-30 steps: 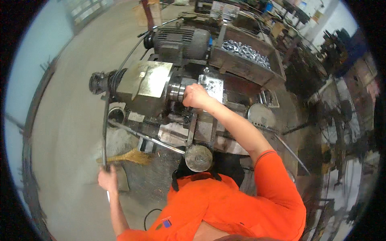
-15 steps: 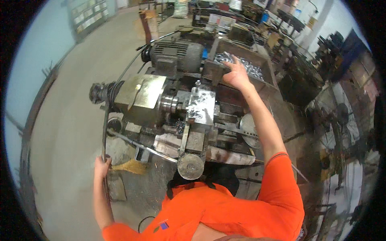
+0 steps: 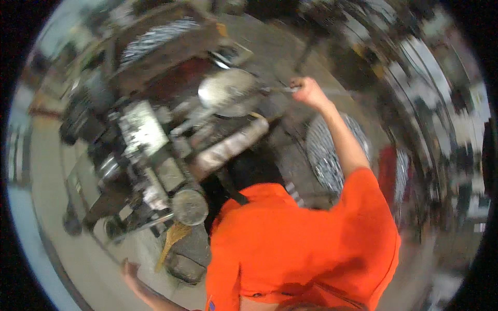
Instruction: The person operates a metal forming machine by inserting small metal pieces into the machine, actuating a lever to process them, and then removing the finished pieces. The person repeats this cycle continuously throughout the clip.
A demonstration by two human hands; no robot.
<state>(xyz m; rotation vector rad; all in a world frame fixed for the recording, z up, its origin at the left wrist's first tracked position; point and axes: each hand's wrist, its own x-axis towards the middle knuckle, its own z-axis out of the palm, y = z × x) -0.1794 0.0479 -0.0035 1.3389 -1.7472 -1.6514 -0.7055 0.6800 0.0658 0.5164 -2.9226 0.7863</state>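
My right hand [image 3: 309, 93] is closed round the end of a metal bar [image 3: 280, 89] that reaches out past a large round metal disc [image 3: 220, 92] on the machine. At the lower left, my left hand [image 3: 130, 269] is blurred, its fingers curled at the end of a long dark rod [image 3: 106, 251] that slopes up toward the machine. Between my hands stands the machine, with a shiny metal block [image 3: 142, 127] and a round knob-like disc [image 3: 189, 207] nearest my body.
A box [image 3: 171, 62] of small metal pieces sits behind the machine. More metal pieces fill a round container [image 3: 316, 137] by my right forearm. A straw brush [image 3: 174, 237] lies near the machine's lower left. Red and grey clutter [image 3: 386, 173] stands further right.
My view has swung to the right. My right hand has left the metal-piece box and now grips the bar. My left hand stays at the long rod.
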